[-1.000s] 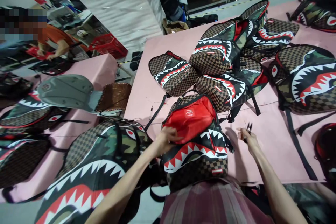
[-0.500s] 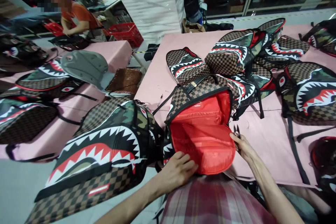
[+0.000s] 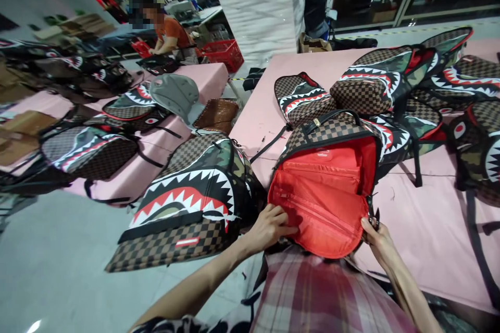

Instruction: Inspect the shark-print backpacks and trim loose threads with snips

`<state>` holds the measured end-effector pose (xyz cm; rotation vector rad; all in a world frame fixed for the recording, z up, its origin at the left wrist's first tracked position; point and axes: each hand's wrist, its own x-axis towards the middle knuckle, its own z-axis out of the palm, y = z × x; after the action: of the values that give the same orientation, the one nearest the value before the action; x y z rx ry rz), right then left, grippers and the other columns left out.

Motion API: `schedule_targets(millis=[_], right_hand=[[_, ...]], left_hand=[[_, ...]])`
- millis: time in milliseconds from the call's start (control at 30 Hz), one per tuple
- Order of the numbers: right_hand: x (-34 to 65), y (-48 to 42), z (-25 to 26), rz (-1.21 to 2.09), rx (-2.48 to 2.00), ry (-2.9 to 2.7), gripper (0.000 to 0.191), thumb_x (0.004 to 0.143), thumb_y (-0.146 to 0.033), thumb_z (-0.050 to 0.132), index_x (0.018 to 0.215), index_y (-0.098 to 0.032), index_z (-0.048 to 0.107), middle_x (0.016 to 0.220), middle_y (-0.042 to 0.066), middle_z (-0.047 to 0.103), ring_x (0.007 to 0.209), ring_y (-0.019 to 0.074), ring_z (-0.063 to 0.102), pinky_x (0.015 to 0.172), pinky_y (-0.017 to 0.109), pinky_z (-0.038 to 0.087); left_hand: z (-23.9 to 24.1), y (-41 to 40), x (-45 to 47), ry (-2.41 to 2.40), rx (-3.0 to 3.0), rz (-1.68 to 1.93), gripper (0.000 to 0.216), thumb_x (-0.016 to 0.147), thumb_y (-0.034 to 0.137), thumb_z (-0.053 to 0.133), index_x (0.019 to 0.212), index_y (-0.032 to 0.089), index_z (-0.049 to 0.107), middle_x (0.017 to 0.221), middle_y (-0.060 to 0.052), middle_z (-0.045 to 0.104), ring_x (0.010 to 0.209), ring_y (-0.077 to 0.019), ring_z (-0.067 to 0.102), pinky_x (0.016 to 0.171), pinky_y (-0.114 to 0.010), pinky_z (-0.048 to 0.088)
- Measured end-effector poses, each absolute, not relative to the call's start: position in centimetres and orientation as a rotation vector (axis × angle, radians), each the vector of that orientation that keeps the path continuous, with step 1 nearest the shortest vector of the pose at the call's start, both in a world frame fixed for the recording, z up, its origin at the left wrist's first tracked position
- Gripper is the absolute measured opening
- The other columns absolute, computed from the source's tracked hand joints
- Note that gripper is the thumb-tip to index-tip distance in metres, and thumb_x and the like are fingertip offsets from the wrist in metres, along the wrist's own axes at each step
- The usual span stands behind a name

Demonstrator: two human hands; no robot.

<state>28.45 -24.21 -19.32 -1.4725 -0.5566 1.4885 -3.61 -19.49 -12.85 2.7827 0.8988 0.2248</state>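
An unzipped backpack with a brown checkered outside and red lining lies in front of me, its front panel folded down toward my lap. My left hand is closed on the panel's left edge, fingers curled over the red lining. On the opposite edge, my right hand pinches the panel between thumb and fingers. Small dark thread snips stick up from that same hand, blades pointing away from me. An inner zipper crosses the lining. Left of this bag, a shark-mouth backpack juts over the table edge.
More shark-mouth backpacks lie on the pink table. A grey cap and a brown woven item sit to the left. Behind stand a wrapped pillar, a red crate and a person in orange.
My view has turned left, so things appear farther right. My left hand has shifted up along the panel's left edge, and the red lining is spread wider, showing the inner zipper.
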Motion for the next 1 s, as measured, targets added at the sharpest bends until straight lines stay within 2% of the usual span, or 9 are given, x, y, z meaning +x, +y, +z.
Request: schedule_targets(millis=[167, 400, 633, 733, 833, 933, 967, 1000], right_hand=[[27.7, -24.2, -19.5, 1.450, -1.468, -0.553, 0.048, 0.064, -0.051, 0.070, 0.058, -0.021, 0.033, 0.049, -0.010, 0.024, 0.046, 0.0053, 0.019, 0.044, 0.023, 0.015], [27.3, -23.0, -19.2, 1.449, -1.420, -0.530, 0.044, 0.066, -0.050, 0.068, 0.060, -0.021, 0.035, 0.049, -0.009, 0.029, 0.045, 0.0064, 0.023, 0.043, 0.023, 0.018], [27.2, -22.5, -18.8, 1.432, -1.396, -0.529, 0.047, 0.065, -0.052, 0.067, 0.058, -0.022, 0.032, 0.049, -0.009, 0.026, 0.044, 0.0059, 0.020, 0.043, 0.023, 0.016], [27.4, -23.1, -18.7, 1.407, -1.483, -0.625, 0.050, 0.065, -0.054, 0.067, 0.056, -0.022, 0.029, 0.047, -0.009, 0.022, 0.044, 0.0059, 0.018, 0.042, 0.023, 0.015], [26.9, -23.9, -18.2, 1.410, -1.558, -0.777, 0.049, 0.064, -0.056, 0.065, 0.054, -0.022, 0.031, 0.047, -0.008, 0.026, 0.045, 0.0069, 0.022, 0.043, 0.024, 0.019], [25.9, -24.7, -17.6, 1.412, -1.588, -0.916, 0.045, 0.064, -0.059, 0.063, 0.055, -0.021, 0.040, 0.048, -0.005, 0.037, 0.046, 0.0094, 0.032, 0.045, 0.024, 0.026], [25.8, -25.0, -17.4, 1.406, -1.593, -0.960, 0.044, 0.065, -0.060, 0.061, 0.056, -0.020, 0.044, 0.049, -0.004, 0.041, 0.048, 0.0105, 0.036, 0.046, 0.024, 0.029], [25.9, -25.4, -17.4, 1.397, -1.600, -1.007, 0.043, 0.066, -0.061, 0.060, 0.057, -0.020, 0.047, 0.051, -0.003, 0.046, 0.049, 0.0118, 0.039, 0.047, 0.025, 0.032]], left_hand=[[-14.2, -18.7, -4.2, 1.012, 2.726, 0.238, 0.031, 0.084, 0.020, 0.051, 0.103, 0.041, 0.064, 0.072, 0.000, 0.053, 0.075, -0.0143, 0.041, 0.068, -0.031, 0.025], [-13.6, -16.7, -3.8, 1.104, 2.682, 0.250, 0.052, 0.068, -0.001, 0.053, 0.094, 0.042, 0.067, 0.074, 0.002, 0.052, 0.077, -0.0112, 0.043, 0.071, -0.030, 0.027], [-13.6, -16.6, -3.3, 1.200, 2.600, 0.346, 0.052, 0.066, -0.003, 0.053, 0.090, 0.041, 0.069, 0.072, 0.003, 0.054, 0.075, -0.0108, 0.046, 0.070, -0.029, 0.028], [-12.4, -16.2, -4.3, 1.079, 2.585, 0.216, 0.043, 0.069, 0.004, 0.058, 0.092, 0.039, 0.068, 0.074, 0.004, 0.059, 0.077, -0.0121, 0.049, 0.073, -0.030, 0.030], [-10.4, -13.7, -4.1, 0.781, 2.483, 0.145, 0.022, 0.080, 0.021, 0.057, 0.096, 0.031, 0.068, 0.084, 0.003, 0.065, 0.079, -0.0118, 0.053, 0.075, -0.027, 0.036], [-9.6, -9.8, -0.5, 0.880, 2.433, 0.229, 0.033, 0.092, 0.030, 0.038, 0.116, 0.021, 0.058, 0.107, -0.004, 0.064, 0.092, -0.0125, 0.056, 0.079, -0.024, 0.039], [-9.9, -8.7, 1.3, 1.003, 2.480, 0.166, 0.034, 0.093, 0.030, 0.035, 0.116, 0.019, 0.058, 0.110, -0.006, 0.063, 0.097, -0.0145, 0.055, 0.081, -0.025, 0.039], [-10.4, -7.9, 3.0, 1.129, 2.514, 0.009, 0.034, 0.092, 0.033, 0.037, 0.108, 0.018, 0.062, 0.105, -0.008, 0.065, 0.095, -0.0166, 0.057, 0.079, -0.027, 0.040]])
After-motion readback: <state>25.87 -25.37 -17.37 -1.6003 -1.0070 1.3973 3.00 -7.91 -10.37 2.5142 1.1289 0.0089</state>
